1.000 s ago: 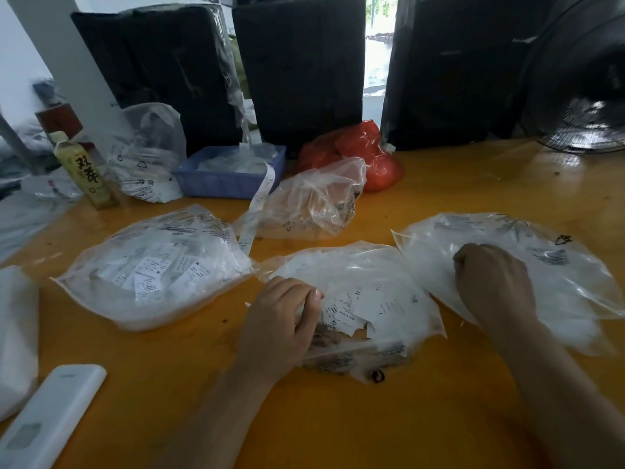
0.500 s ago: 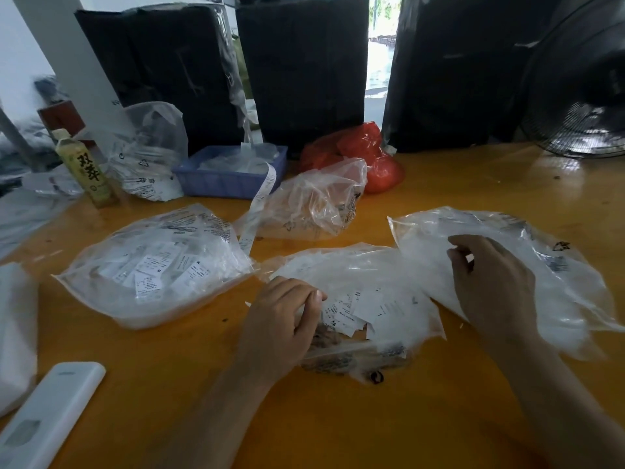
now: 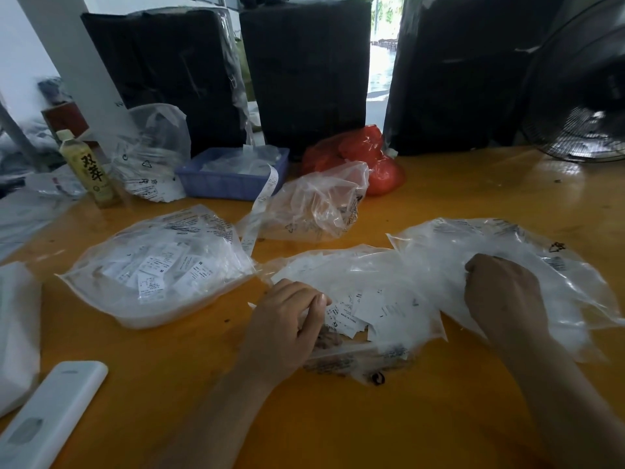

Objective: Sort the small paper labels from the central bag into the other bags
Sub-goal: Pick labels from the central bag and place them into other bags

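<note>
Since earlier: right hand (image 3: 500,292), which a moment ago was lifted with fingers loosely spread over the right bag (image 3: 527,252), is now lower and curled at that bag's mouth; left hand (image 3: 287,326) has hardly shifted.
Left hand: fingers curled on the near-left edge of the central bag (image 3: 365,279), gripping the plastic; whether a label is also pinched, I cannot tell.
Right hand: fingers bent tight into the right bag's opening; what they hold, if anything, is hidden.
Labels: a loose heap of small paper labels (image 3: 368,309) lies in the central bag, between the two hands.
Done: left bag (image 3: 152,265) holds a thick pile already, the right bag a whitish layer.
Left: a good many labels remain in the centre, so I judge the sorting well along but unfinished.
Count, task bags: three in the front row.
Count, other bags: one clear crumpled bag (image 3: 314,204) behind, one red bag (image 3: 365,154).
Count, hands: two.
Count, other: one blue tray (image 3: 230,181), one bottle (image 3: 88,167), on the yellow table (image 3: 338,418).
</note>
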Tool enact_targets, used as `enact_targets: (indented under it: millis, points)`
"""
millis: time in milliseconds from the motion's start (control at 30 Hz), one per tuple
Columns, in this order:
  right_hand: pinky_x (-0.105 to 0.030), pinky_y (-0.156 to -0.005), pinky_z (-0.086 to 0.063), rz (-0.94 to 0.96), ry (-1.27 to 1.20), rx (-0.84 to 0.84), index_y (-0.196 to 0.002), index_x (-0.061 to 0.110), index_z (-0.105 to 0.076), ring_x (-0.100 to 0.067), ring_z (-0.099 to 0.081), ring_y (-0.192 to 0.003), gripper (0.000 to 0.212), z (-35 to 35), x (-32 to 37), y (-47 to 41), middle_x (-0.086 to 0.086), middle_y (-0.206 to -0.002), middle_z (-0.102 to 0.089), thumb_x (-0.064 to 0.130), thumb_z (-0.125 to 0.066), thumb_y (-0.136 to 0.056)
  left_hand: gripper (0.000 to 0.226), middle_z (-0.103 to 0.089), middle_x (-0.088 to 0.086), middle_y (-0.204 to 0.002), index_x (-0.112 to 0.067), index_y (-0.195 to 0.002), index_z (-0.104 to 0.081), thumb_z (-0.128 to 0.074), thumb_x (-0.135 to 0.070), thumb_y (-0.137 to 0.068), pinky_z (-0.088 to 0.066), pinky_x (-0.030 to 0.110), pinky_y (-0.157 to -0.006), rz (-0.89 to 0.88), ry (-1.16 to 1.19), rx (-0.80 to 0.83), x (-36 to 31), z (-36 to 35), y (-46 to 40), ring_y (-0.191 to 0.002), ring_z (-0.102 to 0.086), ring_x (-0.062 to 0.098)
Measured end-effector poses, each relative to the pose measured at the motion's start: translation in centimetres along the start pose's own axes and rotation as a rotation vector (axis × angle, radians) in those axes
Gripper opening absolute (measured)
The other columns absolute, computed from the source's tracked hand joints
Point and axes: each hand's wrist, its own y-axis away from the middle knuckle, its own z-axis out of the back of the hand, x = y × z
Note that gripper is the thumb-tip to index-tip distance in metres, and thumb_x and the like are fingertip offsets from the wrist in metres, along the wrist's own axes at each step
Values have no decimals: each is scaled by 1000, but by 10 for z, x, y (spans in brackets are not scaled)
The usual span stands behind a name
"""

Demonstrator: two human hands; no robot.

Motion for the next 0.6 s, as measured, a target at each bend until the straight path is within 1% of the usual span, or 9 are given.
enact_targets:
  millis: [67,167,233,333,433,500,533,567,600]
  points:
    - [-37,-77,-50,-25,35,76,-104,6,-67,-32,-63,-91,18,0,1,0,-11,-100,-64,-2,-54,-94,39,-75,-7,-93,-17,-101,-77,-43,-33,-110,-52,31,-88,-6,3,3,0,0,0,-91,-68,9]
    - [-33,-70,-45,-73,61,169,-97,8,-65,-30,-58,-85,16,2,3,2,-7,-96,-53,-2,-53,-93,40,-75,-6,-93,-16,-100,-78,-43,-33,-110,-54,33,-85,-10,14,4,0,0,0,-91,-68,9]
    - [-33,-65,-39,-67,35,95,-92,7,-62,-28,-54,-76,16,1,2,1,-6,-85,-53,-2,-49,-94,41,-75,-6,-93,-15,-99,-78,-42,-33,-110,-55,34,-84,-8,18,-3,0,1,0,-91,-68,10]
    - [-34,-60,-36,-47,-88,-81,-83,11,-52,-24,-49,-61,22,-1,-2,0,-2,-69,-49,9,-43,-103,41,-75,-5,-93,-14,-99,-78,-43,-33,-110,-57,36,-82,-8,28,-9,-1,1,0,-91,-68,11]
    - [-27,-49,-26,-20,-183,-260,-76,8,-49,-17,-41,-44,31,1,-5,2,0,-50,-43,17,-44,-106,39,-75,-6,-92,-15,-99,-78,-44,-32,-110,-55,33,-82,-26,23,-13,0,0,0,-91,-67,9]
    - [-22,-47,-21,-62,-332,-290,-60,4,-47,-15,-34,-37,49,4,-4,2,0,-42,-37,18,-47,-107,39,-74,-7,-92,-15,-99,-78,-44,-31,-110,-53,31,-83,-40,23,-21,0,0,0,-91,-67,8]
    - [-22,-47,-22,-88,-473,-276,-57,4,-47,-17,-34,-36,52,4,-5,2,-2,-41,-37,19,-49,-107,39,-74,-7,-92,-15,-99,-78,-44,-31,-110,-53,31,-84,-45,24,-23,0,0,0,-91,-67,8]
    - [-23,-48,-26,-107,-649,-242,-62,3,-54,-19,-35,-38,48,5,-4,1,-5,-44,-40,21,-50,-106,39,-74,-6,-92,-15,-99,-78,-44,-31,-110,-53,32,-84,-48,24,-23,-1,0,0,-92,-67,9]
    - [-27,-48,-32,-129,-826,-193,-75,5,-63,-21,-40,-43,38,7,-1,2,-8,-49,-48,24,-51,-106,39,-75,-6,-93,-15,-100,-78,-43,-31,-110,-53,33,-85,-45,25,-25,-2,0,0,-92,-67,9]
